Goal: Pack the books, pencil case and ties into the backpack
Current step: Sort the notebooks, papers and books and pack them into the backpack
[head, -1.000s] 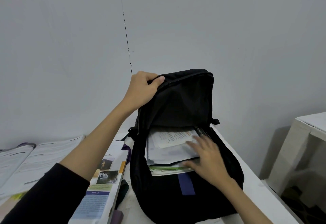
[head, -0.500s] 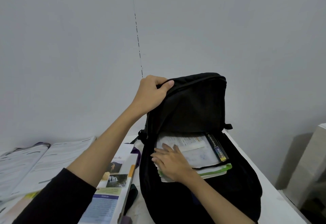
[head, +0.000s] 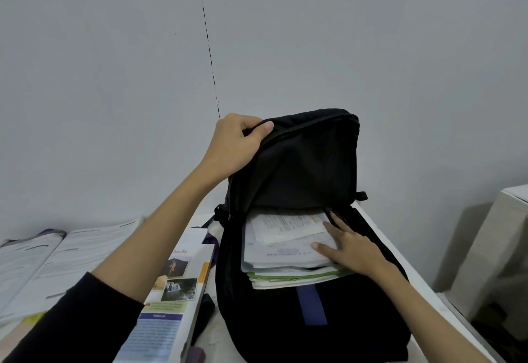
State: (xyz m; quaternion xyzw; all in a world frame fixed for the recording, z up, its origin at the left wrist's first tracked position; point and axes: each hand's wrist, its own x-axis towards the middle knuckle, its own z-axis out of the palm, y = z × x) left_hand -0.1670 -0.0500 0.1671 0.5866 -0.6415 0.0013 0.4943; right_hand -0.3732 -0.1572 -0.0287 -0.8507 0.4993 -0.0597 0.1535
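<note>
Left grip [head: 237, 145] clutches backpack [head: 300, 162] flap; right grip [head: 351, 251], fingers flat, presses books [head: 283, 248] inside.

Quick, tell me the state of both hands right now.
Left hand: grips the backpack flap, holding it up.
Right hand: open, fingers flat on the books inside the backpack.

backpack [head: 300, 168]: plain black, with a dark blue strip down the front I face
books in it [head: 285, 251]: white pages with grey print, one green edge low in the stack
book beside it [head: 174, 299]: white cover, small photos, orange band, blue bar
open book [head: 57, 254]: white pages, grey lines
my sleeve [head: 80, 319]: black
wall [head: 114, 77]: pale grey
</note>
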